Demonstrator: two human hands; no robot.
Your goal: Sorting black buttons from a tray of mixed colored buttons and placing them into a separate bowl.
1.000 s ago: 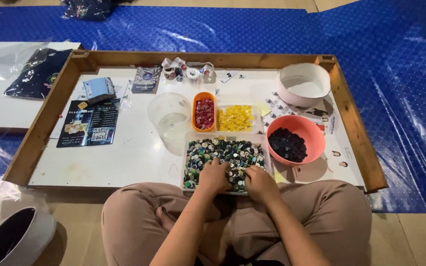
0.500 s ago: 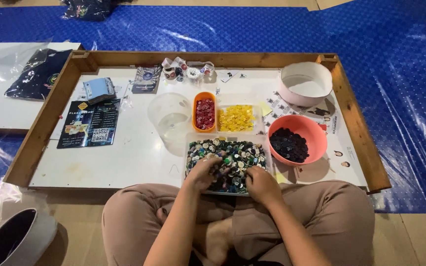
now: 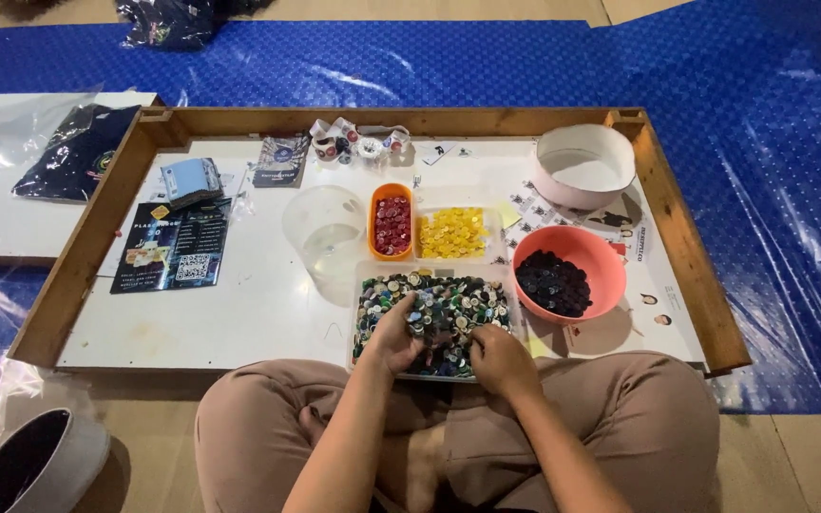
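I sit cross-legged at a low wooden-framed white table (image 3: 239, 313). Both hands are in a clear tray (image 3: 361, 285) full of mixed-colour buttons (image 3: 467, 299) at the near edge. My left hand (image 3: 396, 332) rests on the pile with curled fingers, pinching among the buttons. At the tray's near side, my right hand (image 3: 498, 356) lies loosely closed on the buttons. Whether either hand holds a button is hidden by the fingers.
Behind the tray stand an orange tub of red buttons (image 3: 391, 223), a clear tub of yellow buttons (image 3: 451, 233), an empty clear cup (image 3: 325, 237), a coral bowl of dark buttons (image 3: 563, 275) and a pale pink bowl (image 3: 583, 163). Dark leaflets (image 3: 173, 247) lie at left.
Both hands have shifted slightly within the mixed tray, the left moving nearer and to the left over the pile. The sorted tubs and bowls have not moved.
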